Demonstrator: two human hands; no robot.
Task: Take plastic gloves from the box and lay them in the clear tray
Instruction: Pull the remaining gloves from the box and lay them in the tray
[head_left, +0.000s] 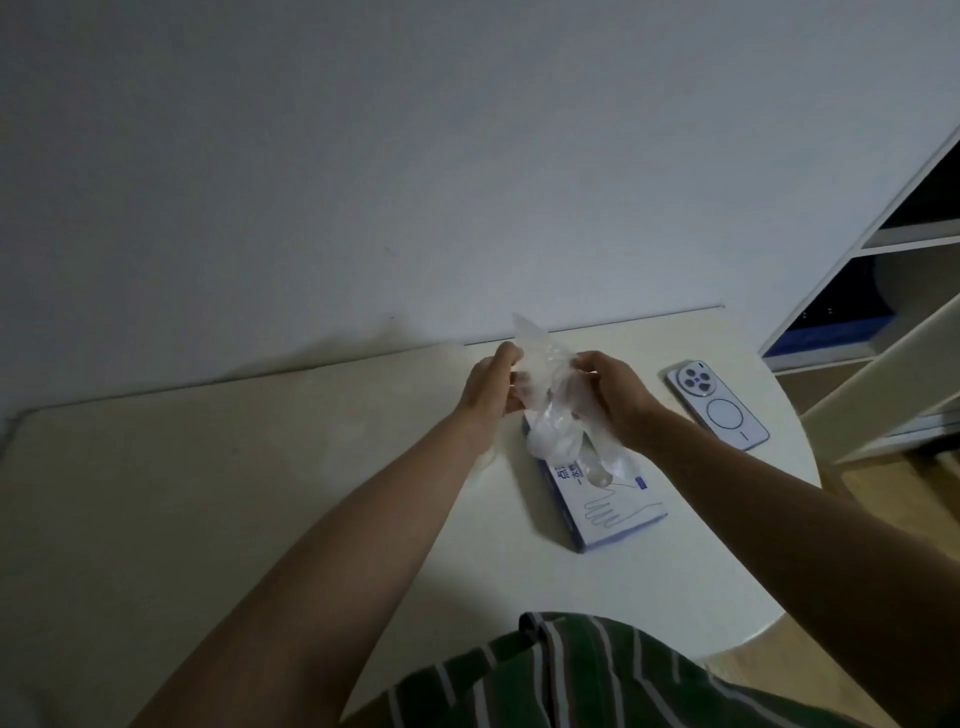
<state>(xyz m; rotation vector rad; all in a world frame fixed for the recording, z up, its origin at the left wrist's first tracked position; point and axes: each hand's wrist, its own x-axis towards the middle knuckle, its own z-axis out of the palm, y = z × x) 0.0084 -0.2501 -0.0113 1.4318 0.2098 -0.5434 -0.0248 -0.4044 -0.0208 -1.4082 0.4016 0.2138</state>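
A white and blue glove box (613, 506) lies flat on the white table (270, 499), with a glove outline printed on its top. Above its far end I hold a thin clear plastic glove (543, 374) between both hands. My left hand (491, 382) pinches its left side and my right hand (610, 392) grips its right side. The glove's upper end sticks up past my fingers and its lower part hangs crumpled down onto the box. No clear tray shows in this view.
A white phone (717, 405) lies face down to the right of the box, near the table's rounded right edge. An open white shelf unit (883, 291) stands at the far right. A plain wall runs behind the table.
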